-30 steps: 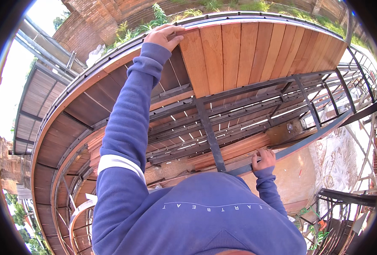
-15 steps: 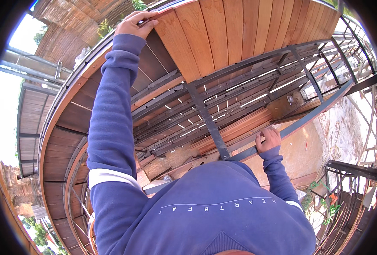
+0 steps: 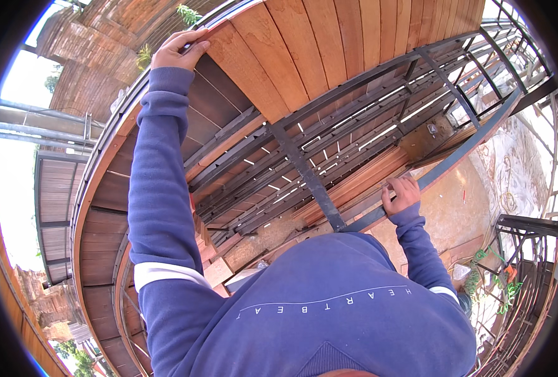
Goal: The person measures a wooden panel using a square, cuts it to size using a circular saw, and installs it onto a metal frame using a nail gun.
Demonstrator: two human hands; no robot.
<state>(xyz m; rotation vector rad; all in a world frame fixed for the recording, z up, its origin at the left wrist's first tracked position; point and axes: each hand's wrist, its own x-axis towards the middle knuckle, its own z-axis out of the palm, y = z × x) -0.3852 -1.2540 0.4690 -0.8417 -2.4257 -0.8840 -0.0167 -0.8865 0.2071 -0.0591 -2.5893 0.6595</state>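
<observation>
Left hand: my left hand (image 3: 177, 51) is way out at the upper left, arm nearly straight, right at the outer corner of the end plank (image 3: 244, 66). Thumb and index finger sit close together at that corner; can't tell if they're actually clamped on it or just touching.
Right hand: the right hand (image 3: 403, 196) is low, just right of my body, over the curved grey metal rail (image 3: 464, 147). Those fingers are loosely curled, but I can't tell if they're gripping the rail.
End plank: leftmost one in the row of orange-brown planks (image 3: 354, 31), lying side by side over the black frame. Its inner end is near the top of the black crossbar (image 3: 307, 176).
Left of it: darker boards (image 3: 219, 85) along the curve, with a thin brown edging strip (image 3: 119, 132) around the outside.
Down below: a pile of reddish planks (image 3: 364, 179) seen through the frame, and pale sheeting (image 3: 521, 157) off to the right.
Lower right: tangled green cord (image 3: 511, 295).
Outside the curve: a brick wall (image 3: 97, 56).
Wearing: blue sweatshirt (image 3: 329, 276), white band on the left sleeve.
</observation>
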